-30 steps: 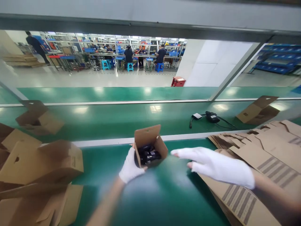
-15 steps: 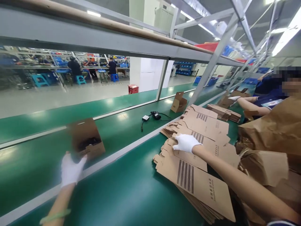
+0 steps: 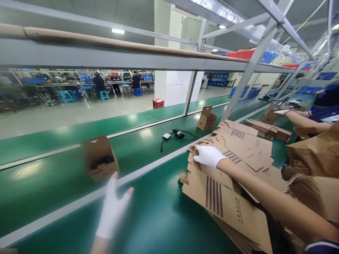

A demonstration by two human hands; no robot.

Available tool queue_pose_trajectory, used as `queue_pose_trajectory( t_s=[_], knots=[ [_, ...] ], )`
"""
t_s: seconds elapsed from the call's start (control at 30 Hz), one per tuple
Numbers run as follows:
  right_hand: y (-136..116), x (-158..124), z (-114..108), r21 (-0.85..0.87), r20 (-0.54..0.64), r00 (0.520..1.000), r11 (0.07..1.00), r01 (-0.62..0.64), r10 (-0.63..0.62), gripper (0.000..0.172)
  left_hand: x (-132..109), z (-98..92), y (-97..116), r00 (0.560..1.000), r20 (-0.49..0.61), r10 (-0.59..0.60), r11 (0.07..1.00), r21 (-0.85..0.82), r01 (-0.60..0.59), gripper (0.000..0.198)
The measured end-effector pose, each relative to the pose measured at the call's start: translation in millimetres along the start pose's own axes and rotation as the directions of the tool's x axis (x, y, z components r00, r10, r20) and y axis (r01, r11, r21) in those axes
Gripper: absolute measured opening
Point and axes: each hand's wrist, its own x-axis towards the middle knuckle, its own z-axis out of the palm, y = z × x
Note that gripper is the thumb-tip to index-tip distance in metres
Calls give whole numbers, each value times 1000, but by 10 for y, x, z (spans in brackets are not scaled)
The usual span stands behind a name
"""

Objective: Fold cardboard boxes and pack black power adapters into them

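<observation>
My left hand (image 3: 112,210), in a white glove with bare fingertips, is slightly blurred. Its thumb and fingers are spread with nothing between them, just in front of an open cardboard box (image 3: 102,173) holding something black. My white-gloved right hand (image 3: 209,156) has its fingers closed on the notched edge of a flattened cardboard box (image 3: 217,175), which is tilted a little off the pile. Nearest my body lies a stack of flattened boxes (image 3: 225,201) with printed dark stripes. More flattened boxes (image 3: 243,141) overlap beyond my right hand.
A black adapter with a cable (image 3: 178,133) and a small white-topped piece (image 3: 166,136) lie on the green belt (image 3: 143,146). Another open box (image 3: 206,121) stands by a metal post (image 3: 245,72). Brown paper (image 3: 312,151) and a co-worker's gloved hand (image 3: 283,112) are at right.
My left hand has drawn back from the open box, toward me and to the right. My right hand has closed on a flattened box and raised its edge. The view has shifted slightly.
</observation>
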Motion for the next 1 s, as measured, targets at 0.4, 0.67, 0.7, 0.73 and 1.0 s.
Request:
queue_pose_trajectory(
  t_s=[0.4, 0.67, 0.7, 0.73, 1.0],
  knots=[
    [-1242, -527, -797, 274, -620, 710, 757, 593, -333, 21, -622, 101, 507, 904, 267, 334, 870, -457, -186, 120],
    [-1579, -490, -695, 523, -631, 615, 326, 787, -472, 38, -284, -410, 468, 976, 121, 182, 654, -756, -28, 107],
    [-1609, -511, -710, 478, -681, 595, 355, 803, -427, 39, -277, -426, 454, 980, 112, 166, 648, -761, -23, 101],
    [-1634, -540, -734, 396, -740, 538, 385, 833, -403, 40, -273, -439, 442, 984, 103, 148, 644, -765, -17, 97],
    [-1851, -663, -899, -253, -607, 265, 499, 829, -749, 57, -299, -497, 408, 998, 44, 49, 689, -725, -2, 104]
  ],
)
